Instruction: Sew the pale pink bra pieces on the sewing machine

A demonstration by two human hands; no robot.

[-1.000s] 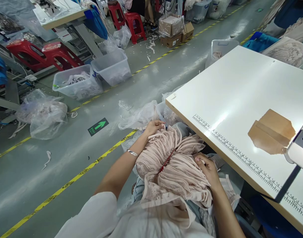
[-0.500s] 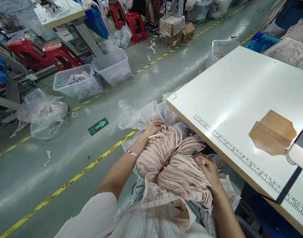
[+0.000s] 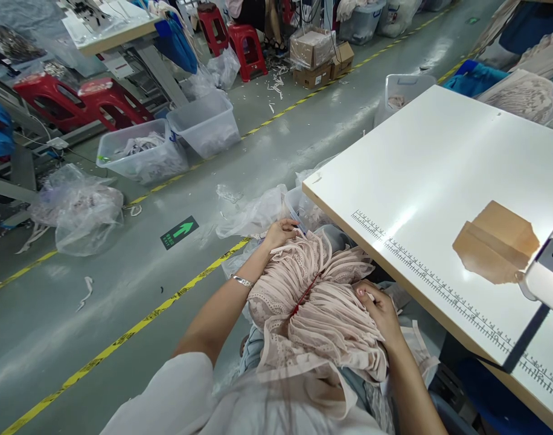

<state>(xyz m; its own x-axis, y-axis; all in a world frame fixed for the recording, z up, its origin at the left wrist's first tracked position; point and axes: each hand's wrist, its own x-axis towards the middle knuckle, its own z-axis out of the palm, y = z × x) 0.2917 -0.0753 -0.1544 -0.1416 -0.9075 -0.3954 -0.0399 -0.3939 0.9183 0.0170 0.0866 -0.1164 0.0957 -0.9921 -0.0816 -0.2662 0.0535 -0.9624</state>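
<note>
A thick bundle of pale pink lace garment pieces lies across my lap, tied round its middle with a red cord. The pieces fan out in layered folds on both sides of the cord. At the bundle's far left edge, my left hand is closed, fingers bent over the lace; the fingertips are partly hidden. My right hand grips the right side, with the thumb on top and the other fingers mostly out of sight. A loose pale strap hangs from the near side.
Close on the right is a white table with a printed ruler and a brown paper patch. Plastic bags lie beyond my left hand. Clear bins, red stools and cartons stand across the aisle. A seated person's legs show behind.
</note>
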